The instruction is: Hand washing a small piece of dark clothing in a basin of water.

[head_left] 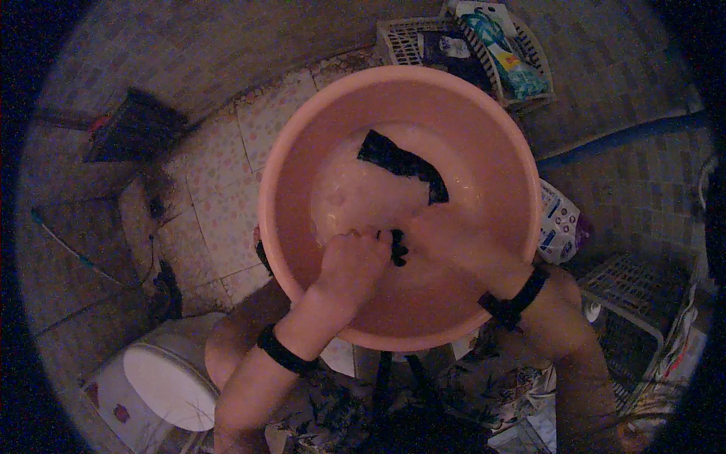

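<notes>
A large pink basin holds sudsy water. In it lies a long strip of black cloth, shaped like a sock, its lower end close to my right hand. My left hand is closed in a fist over the basin, with a small bunched bit of black cloth sticking out beside its fingers. Motion smears my right hand, just right of that bunch, and its fingers cannot be made out. Whether the two black pieces are joined is hidden. Each wrist wears a black band.
White plastic baskets with packages stand beyond the basin at the right. A white and purple bag and a grey crate are to the right. A white round-lidded container stands at the lower left, on a tiled floor.
</notes>
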The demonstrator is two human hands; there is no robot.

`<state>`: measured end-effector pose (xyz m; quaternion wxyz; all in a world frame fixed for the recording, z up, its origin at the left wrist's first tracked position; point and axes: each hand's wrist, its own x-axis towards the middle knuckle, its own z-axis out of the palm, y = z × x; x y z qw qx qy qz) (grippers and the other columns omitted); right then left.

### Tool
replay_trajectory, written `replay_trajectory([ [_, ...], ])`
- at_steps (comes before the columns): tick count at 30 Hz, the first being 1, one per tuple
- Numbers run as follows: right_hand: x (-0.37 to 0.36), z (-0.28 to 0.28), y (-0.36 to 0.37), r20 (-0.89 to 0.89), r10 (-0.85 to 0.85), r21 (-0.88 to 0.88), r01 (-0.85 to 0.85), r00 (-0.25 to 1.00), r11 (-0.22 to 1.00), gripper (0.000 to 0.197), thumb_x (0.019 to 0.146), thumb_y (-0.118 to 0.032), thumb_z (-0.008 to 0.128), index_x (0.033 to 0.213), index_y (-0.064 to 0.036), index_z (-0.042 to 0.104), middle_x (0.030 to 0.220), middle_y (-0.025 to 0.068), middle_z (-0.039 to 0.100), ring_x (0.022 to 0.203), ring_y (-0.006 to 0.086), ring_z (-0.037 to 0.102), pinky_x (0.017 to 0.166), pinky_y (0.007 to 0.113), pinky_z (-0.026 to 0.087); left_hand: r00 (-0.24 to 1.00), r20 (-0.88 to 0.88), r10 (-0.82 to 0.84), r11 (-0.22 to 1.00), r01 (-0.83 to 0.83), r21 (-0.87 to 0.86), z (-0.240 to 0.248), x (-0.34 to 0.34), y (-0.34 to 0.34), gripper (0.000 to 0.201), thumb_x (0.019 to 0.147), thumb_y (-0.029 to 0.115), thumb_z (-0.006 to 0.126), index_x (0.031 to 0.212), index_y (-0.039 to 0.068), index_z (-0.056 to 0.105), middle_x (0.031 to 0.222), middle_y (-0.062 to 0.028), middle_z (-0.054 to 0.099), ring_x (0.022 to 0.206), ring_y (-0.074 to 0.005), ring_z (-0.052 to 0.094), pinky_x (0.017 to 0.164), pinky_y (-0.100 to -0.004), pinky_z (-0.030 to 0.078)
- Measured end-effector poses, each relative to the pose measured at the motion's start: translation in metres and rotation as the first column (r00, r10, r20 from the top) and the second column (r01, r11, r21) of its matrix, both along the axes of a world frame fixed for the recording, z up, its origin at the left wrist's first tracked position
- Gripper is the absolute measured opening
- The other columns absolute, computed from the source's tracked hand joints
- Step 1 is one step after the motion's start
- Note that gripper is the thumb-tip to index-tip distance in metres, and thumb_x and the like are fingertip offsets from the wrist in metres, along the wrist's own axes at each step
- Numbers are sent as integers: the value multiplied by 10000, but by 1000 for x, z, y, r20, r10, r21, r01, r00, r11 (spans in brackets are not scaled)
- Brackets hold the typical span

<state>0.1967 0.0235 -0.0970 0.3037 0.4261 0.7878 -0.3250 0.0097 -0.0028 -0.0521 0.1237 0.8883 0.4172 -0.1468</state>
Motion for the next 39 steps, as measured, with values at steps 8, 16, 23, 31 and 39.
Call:
replay_trajectory([
  [8, 47, -11, 23, -468, -425, 170, 551, 775, 817, 440, 921, -399, 541, 1256, -126, 623, 1511, 275, 281, 1411, 418, 268, 1082, 483, 362, 997, -7, 75, 997, -76, -24, 9, 10, 5, 221, 820, 137, 603, 1026, 64, 632, 933, -138, 684, 830, -284, 700, 652, -375, 573],
  [16, 58, -30, 48, -55, -312, 124, 317, 948, 940, 356, 911, -340, 523, 1113, -101, 691, 1415, 310, 384, 1305, 435, 398, 1030, 495, 410, 983, 141, 120, 991, -110, -73, 16, 14, 18, 263, 822, 216, 636, 1037, 65, 618, 920, -143, 681, 832, -291, 695, 653, -380, 571],
  [23, 58, -55, 45, -31, -181, 269, 182, 983, 946, 290, 887, -252, 520, 1001, -53, 697, 1158, 192, 633, 1053, 392, 598, 963, 488, 461, 990, 48, 130, 990, -127, -57, 18, 9, 40, 373, 906, 338, 577, 1182, 89, 607, 1008, -160, 676, 847, -342, 683, 658, -445, 575],
  [31, 39, 5, 64, -350, -681, -121, 690, 643, 713, 351, 946, -343, 557, 1018, -32, 704, 952, 119, 696, 851, 219, 650, 774, 336, 509, 937, 277, 212, 974, -225, 17, 15, 27, 49, 683, 789, 441, 692, 1325, 59, 509, 1319, -157, 546, 1140, -346, 570, 915, -460, 496],
  [39, 22, 20, 48, -693, -711, -492, 643, 118, 587, 363, 967, -405, 556, 867, -78, 679, 840, 5, 648, 785, 101, 599, 692, 268, 496, 853, 436, 287, 932, -354, 78, 11, 15, 37, 1051, 683, 446, 805, 1491, 43, 267, 1413, -195, 457, 1287, -363, 459, 1079, -471, 349],
])
